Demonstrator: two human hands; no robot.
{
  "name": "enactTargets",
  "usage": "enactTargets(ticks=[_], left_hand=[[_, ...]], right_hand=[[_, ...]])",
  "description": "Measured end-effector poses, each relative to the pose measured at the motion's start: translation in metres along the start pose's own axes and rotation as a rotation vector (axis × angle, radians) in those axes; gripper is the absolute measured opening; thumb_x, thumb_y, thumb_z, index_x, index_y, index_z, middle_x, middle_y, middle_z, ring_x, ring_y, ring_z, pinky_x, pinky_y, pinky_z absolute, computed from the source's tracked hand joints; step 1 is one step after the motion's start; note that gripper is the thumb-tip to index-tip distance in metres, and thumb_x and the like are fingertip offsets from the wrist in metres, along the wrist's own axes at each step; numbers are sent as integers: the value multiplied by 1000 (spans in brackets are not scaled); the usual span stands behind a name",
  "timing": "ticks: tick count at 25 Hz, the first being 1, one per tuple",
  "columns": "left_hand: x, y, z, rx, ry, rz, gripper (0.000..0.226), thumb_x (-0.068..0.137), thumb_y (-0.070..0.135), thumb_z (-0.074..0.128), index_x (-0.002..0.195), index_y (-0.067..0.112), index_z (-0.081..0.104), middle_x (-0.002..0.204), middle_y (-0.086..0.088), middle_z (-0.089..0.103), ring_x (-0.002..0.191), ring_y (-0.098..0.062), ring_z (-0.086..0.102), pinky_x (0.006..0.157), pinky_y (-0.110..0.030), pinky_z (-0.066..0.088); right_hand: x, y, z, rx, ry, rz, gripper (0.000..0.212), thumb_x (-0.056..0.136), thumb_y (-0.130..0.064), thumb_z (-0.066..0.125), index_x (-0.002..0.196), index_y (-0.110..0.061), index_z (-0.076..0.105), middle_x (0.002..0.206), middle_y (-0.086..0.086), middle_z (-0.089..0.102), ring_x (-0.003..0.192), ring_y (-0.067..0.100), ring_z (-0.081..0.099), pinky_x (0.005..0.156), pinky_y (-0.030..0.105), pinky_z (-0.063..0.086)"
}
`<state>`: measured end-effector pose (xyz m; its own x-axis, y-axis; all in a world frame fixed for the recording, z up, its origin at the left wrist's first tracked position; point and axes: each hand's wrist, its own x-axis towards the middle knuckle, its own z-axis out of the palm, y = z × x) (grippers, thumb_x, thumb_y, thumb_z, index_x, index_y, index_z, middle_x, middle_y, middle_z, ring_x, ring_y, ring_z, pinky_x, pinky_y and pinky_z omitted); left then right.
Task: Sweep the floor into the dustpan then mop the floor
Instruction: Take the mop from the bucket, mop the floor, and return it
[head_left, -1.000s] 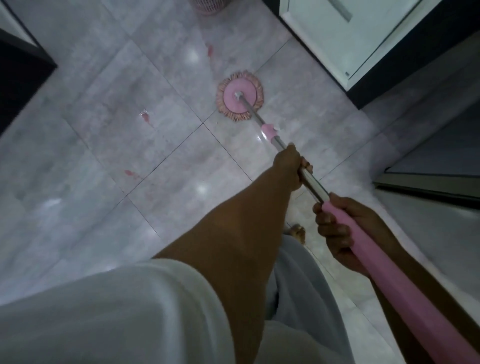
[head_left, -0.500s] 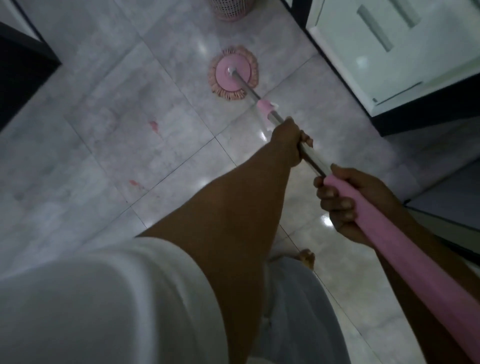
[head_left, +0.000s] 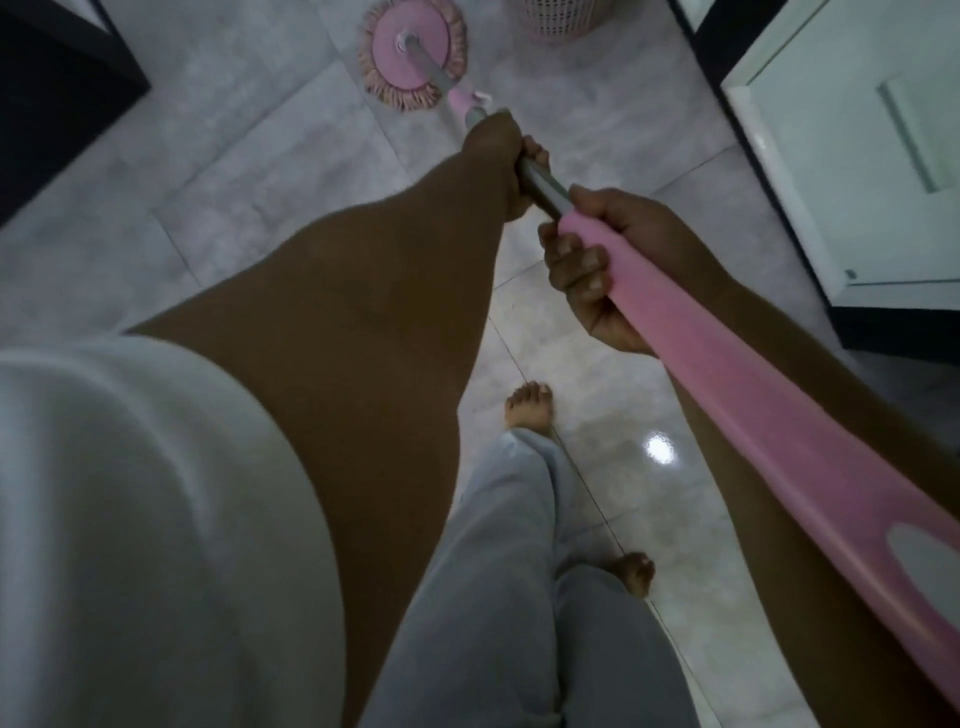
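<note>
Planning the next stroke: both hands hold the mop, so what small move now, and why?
Probably draw the round pink fringed mop head back toward the bare feet: it lies far out on the grey tiled floor, close to the pink lattice basket, and left hand and right hand both grip the pink-handled metal pole.

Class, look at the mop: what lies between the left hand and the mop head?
Head view: a short stretch of grey pole with a pink collar on it runs from the left hand to the mop head. Nothing else lies between.
</note>
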<state>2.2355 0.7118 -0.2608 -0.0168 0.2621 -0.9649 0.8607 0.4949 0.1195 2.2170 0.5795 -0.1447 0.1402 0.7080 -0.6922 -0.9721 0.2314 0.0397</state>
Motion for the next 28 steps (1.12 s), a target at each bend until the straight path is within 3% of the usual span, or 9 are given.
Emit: enactTargets(ticks=[1, 3, 9, 11, 12, 13, 14, 16, 28], left_hand=[[26, -43, -21, 11, 4, -118, 36, 107, 24, 28, 130, 4, 47, 119, -16, 61, 107, -23, 60, 89, -32, 50], [60, -137, -29, 611, 141, 48, 45, 107, 17, 20, 150, 6, 20, 154, -12, 27, 140, -22, 29, 113, -34, 26], [51, -177, -36, 441, 244, 221, 42, 107, 15, 17, 148, 5, 24, 154, -11, 27, 142, -18, 25, 115, -31, 19], [28, -178, -26, 46, 194, 196, 39, 107, 12, 17, 140, 3, 36, 143, -17, 42, 132, -22, 39, 109, -24, 28], [3, -156, -15, -208, -23, -36, 34, 107, 13, 19, 125, 8, 47, 118, -21, 54, 112, -23, 52, 96, -16, 39], [-33, -136, -1, -286, -191, -56, 29, 108, 19, 23, 102, 15, 51, 86, -16, 55, 83, -16, 56, 74, -12, 46], [-58, -141, 8, -178, -239, 164, 30, 106, 26, 30, 85, 16, 47, 67, -6, 47, 61, -10, 48, 53, -13, 45], [-85, -175, 17, -292, -217, 150, 34, 103, 36, 38, 78, 13, 41, 54, 0, 39, 42, -11, 39, 36, -15, 39], [-159, -386, 43, -241, -287, -37, 33, 100, 44, 43, 94, 11, 44, 49, -2, 38, 33, -14, 39, 35, -17, 40]], right_hand=[[8, -1, 7, -19, 0, 10, 27, 78, -32, 59, 87, -7, 54, 60, -3, 53, 40, 3, 49, 38, 14, 44], [16, 3, 14, -41, 0, 25, 27, 76, -32, 59, 86, -7, 54, 59, -4, 53, 40, 3, 49, 39, 12, 43], [-21, 47, -23, -39, -18, 67, 30, 81, -36, 58, 88, -8, 53, 60, -3, 55, 40, 3, 50, 38, 13, 44], [-50, 70, -48, -42, -21, 85, 30, 84, -37, 56, 89, -8, 53, 61, -2, 55, 41, 3, 50, 37, 14, 44], [-66, 83, -62, -30, -20, 91, 31, 85, -38, 55, 90, -8, 52, 62, -2, 54, 41, 4, 50, 37, 15, 44], [-84, 96, -76, -15, -17, 94, 31, 86, -38, 54, 91, -7, 51, 62, -2, 54, 41, 4, 50, 36, 16, 44], [-102, 110, -90, 1, -14, 96, 31, 87, -38, 53, 92, -7, 51, 62, -1, 54, 41, 4, 50, 35, 16, 44], [-144, 140, -116, 20, -2, 105, 30, 88, -37, 53, 92, -7, 52, 63, -1, 53, 40, 5, 49, 35, 17, 44], [-318, 259, -168, 16, 219, 205, 48, 46, -27, 94, 79, -5, 66, 57, 4, 51, 32, 11, 42, 26, 19, 35]])
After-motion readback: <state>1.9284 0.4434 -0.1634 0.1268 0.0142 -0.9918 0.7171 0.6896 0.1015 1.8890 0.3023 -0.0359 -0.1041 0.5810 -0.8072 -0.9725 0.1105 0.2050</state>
